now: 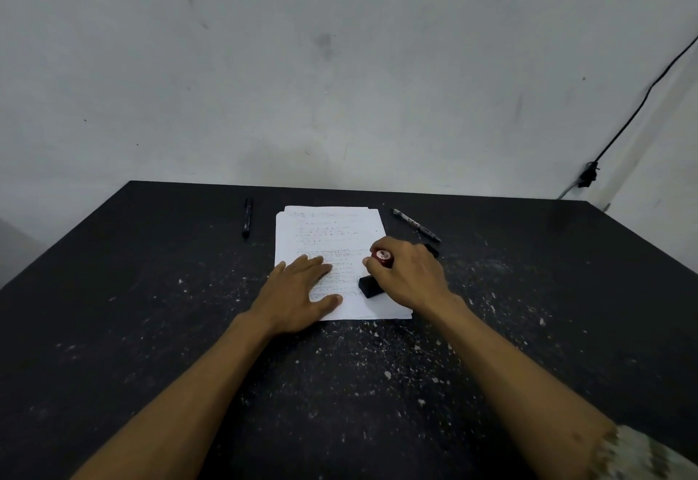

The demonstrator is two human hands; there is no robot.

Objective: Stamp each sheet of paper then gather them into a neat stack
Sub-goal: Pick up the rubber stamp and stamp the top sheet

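Observation:
A loose pile of white printed sheets (332, 230) lies in the middle of the black table (151, 290), edges slightly offset. My left hand (298, 290) rests flat on the lower left of the top sheet, fingers spread. My right hand (408, 271) grips a stamp (381, 258) by its red round knob. The stamp's black base (369, 287) presses on the lower right part of the top sheet.
A black marker (247, 217) lies left of the sheets. A second pen (415, 224) lies to their right, with a small dark object partly hidden behind my right hand. A grey wall stands behind the table; a black cable (638, 105) runs down it at right.

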